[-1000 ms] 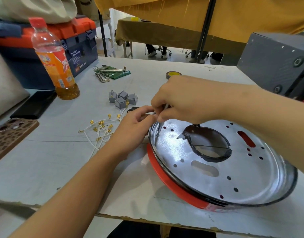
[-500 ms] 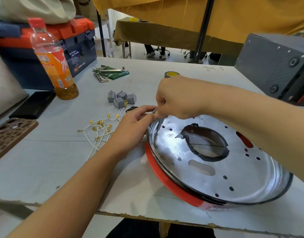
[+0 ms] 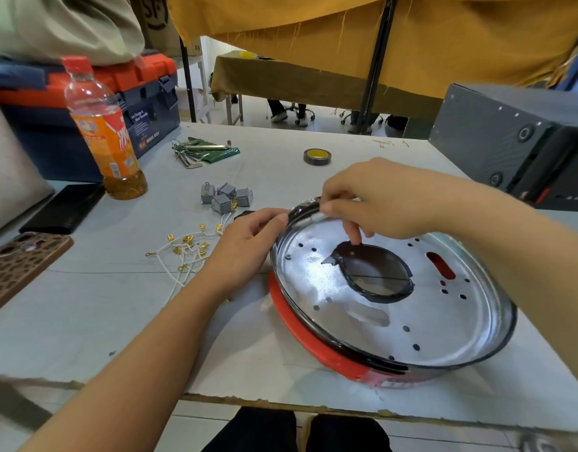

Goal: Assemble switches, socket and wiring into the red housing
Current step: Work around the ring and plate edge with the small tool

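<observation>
Head view shows our right hand (image 3: 375, 200) with fingers (image 3: 333, 197) curled, pinching a thin white-tipped piece (image 3: 317, 217) at the far left rim of the red housing (image 3: 317, 337); what the piece is we cannot tell. One finger of that hand reaches down to the edge of the dark round opening (image 3: 375, 272) in the shiny metal plate (image 3: 395, 321) that fills the housing. Just left of those fingers, our left hand (image 3: 245, 249) curls its fingertips (image 3: 278, 218) against the outside of the same rim, gripping it.

The housing lies flat on the desk (image 3: 118, 321) under and to the right of both hands, its red edge toward us.

Beside the left hand, on its left, lies a tangle of white wires with gold terminals (image 3: 186, 249). Just beyond the left fingertips sit the grey switches (image 3: 224, 195) in a small cluster. Farther out from the fingers are a roll of tape (image 3: 317, 156), a set of hex keys (image 3: 196, 151) and an orange drink bottle (image 3: 101, 128), with a blue and orange toolbox (image 3: 150, 102) behind the bottle. A black phone (image 3: 62, 208) and a patterned phone case (image 3: 20, 265) lie far to the left. A grey box (image 3: 509, 138) stands beyond the right forearm.
</observation>
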`<state>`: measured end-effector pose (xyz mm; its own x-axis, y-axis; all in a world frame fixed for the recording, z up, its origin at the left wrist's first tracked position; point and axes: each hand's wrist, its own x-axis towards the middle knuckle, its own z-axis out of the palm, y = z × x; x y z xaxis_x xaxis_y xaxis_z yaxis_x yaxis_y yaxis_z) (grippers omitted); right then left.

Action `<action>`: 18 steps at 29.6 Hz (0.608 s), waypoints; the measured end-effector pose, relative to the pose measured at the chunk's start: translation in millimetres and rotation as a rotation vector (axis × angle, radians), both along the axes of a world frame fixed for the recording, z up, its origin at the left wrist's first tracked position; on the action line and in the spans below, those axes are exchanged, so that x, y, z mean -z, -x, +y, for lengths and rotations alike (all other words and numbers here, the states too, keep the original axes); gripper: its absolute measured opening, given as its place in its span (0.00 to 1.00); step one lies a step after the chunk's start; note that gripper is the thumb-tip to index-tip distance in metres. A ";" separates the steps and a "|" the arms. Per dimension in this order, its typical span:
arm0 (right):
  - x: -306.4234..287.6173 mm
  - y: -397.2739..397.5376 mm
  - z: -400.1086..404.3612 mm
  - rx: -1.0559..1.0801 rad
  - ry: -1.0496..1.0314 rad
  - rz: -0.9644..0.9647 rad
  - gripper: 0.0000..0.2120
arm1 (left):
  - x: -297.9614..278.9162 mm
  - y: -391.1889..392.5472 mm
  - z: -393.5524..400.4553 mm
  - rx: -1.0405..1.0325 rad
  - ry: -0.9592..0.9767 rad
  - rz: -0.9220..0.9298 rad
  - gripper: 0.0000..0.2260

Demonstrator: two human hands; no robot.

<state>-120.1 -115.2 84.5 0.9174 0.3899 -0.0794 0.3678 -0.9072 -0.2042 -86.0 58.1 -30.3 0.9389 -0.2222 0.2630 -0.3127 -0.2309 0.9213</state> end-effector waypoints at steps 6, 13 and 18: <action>28.9 12.0 -20.8 0.165 -0.328 0.110 0.07 | -6.9 0.5 1.9 -0.074 -0.017 0.039 0.14; 47.4 18.2 -29.2 0.306 -0.528 0.109 0.07 | -19.0 -1.0 33.4 -0.160 -0.029 0.032 0.07; 56.7 20.6 -28.2 0.276 -0.324 0.076 0.20 | -13.8 2.9 52.1 -0.177 -0.441 -0.029 0.05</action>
<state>-140.7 -143.4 27.8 0.9872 0.1461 -0.0646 0.0929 -0.8538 -0.5122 -88.9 110.2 -16.6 0.9660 -0.1560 0.2061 -0.2576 -0.6499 0.7150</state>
